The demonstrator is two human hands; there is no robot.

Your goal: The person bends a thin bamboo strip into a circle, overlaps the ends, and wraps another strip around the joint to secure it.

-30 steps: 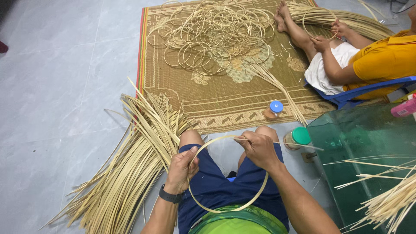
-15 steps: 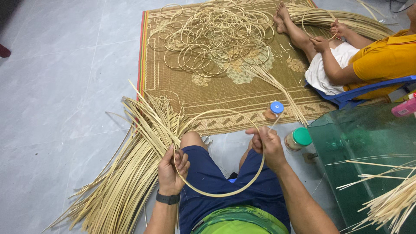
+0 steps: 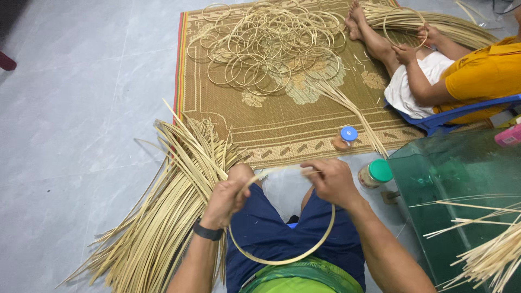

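Note:
I hold a thin bamboo strip bent into a ring (image 3: pixel 304 252) over my lap. My left hand (image 3: pixel 225 198) grips the ring's left side near my knee. My right hand (image 3: pixel 328 179) pinches the strip's overlapping ends at the top. A black band sits on my left wrist. A big bundle of loose bamboo strips (image 3: pixel 163 217) lies on the floor just left of my left arm.
A woven mat (image 3: pixel 282 130) ahead carries a pile of several finished rings (image 3: pixel 266 46). Two small jars, blue-lidded (image 3: pixel 345 138) and green-lidded (image 3: pixel 375 173), stand nearby. Another person in yellow (image 3: pixel 477 76) sits at right, shaping a ring. A green glass table (image 3: pixel 467 179) holds more strips.
My hands have drawn closer together and the ring has tightened into a smaller loop. My right hand moved left onto the overlapping ends.

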